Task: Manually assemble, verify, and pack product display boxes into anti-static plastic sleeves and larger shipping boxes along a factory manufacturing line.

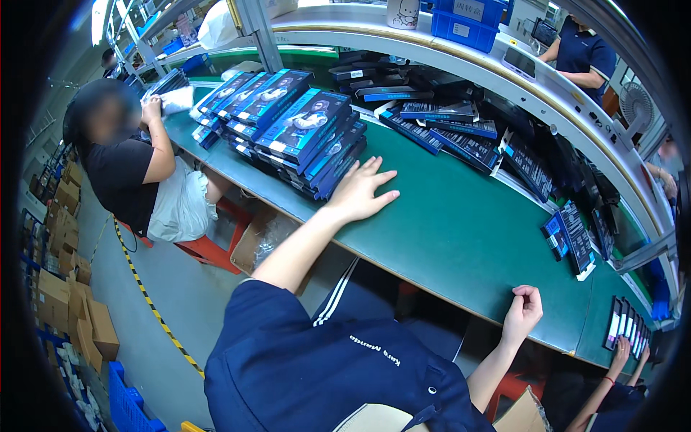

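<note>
My left hand [362, 189] reaches over the green tabletop with fingers spread, holding nothing. Its fingertips are close beside a stack of flat dark-blue boxes [306, 126] with a printed figure on their lids; whether they touch it I cannot tell. My right hand [524, 309] is curled into a loose fist near the bench's front edge, and no object shows in it. Several similar stacked boxes [268, 96] adjoin the near stack on its left.
Flat dark boxes [461, 140] lie in a jumbled heap along the back, with several more [572, 234] at the right. Above runs a white shelf with a blue bin [464, 29]. One co-worker [115, 151] sits at left; another's hands [625, 349] touch dark strips [626, 324] at right.
</note>
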Demonstrator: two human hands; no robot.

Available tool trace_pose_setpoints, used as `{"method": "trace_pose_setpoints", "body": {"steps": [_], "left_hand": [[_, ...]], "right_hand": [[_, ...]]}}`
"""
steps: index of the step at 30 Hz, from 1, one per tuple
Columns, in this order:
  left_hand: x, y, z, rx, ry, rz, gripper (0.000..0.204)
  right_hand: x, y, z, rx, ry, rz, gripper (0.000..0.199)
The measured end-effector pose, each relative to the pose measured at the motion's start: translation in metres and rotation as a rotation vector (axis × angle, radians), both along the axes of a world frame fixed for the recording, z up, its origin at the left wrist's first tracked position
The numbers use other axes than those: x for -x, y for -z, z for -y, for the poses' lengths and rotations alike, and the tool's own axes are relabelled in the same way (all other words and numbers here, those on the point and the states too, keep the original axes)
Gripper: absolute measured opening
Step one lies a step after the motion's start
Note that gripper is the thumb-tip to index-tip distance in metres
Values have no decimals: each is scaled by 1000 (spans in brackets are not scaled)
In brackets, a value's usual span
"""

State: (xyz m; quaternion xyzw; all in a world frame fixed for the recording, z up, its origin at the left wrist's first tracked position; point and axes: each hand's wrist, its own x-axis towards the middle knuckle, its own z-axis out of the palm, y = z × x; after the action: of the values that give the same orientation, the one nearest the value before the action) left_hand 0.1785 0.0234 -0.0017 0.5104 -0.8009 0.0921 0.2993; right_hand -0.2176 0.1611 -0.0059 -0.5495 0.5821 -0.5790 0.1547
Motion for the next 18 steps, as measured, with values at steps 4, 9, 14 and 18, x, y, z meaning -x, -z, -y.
{"method": "trace_pose_setpoints", "body": {"steps": [4,9,14,18], "left_hand": [[-11,-20,9,-566,66,-905,53],[-27,-12,16,-423,26,-451,58],[-23,-11,11,-369,27,-271,57],[-14,-11,9,-240,-22,-49,49]], "right_hand": [[-3,-2,1,-23,8,-120,11],[-4,-6,3,12,8,-149,10],[-2,-4,1,-28,22,-141,11],[4,-2,3,-40,14,-91,10]]}}
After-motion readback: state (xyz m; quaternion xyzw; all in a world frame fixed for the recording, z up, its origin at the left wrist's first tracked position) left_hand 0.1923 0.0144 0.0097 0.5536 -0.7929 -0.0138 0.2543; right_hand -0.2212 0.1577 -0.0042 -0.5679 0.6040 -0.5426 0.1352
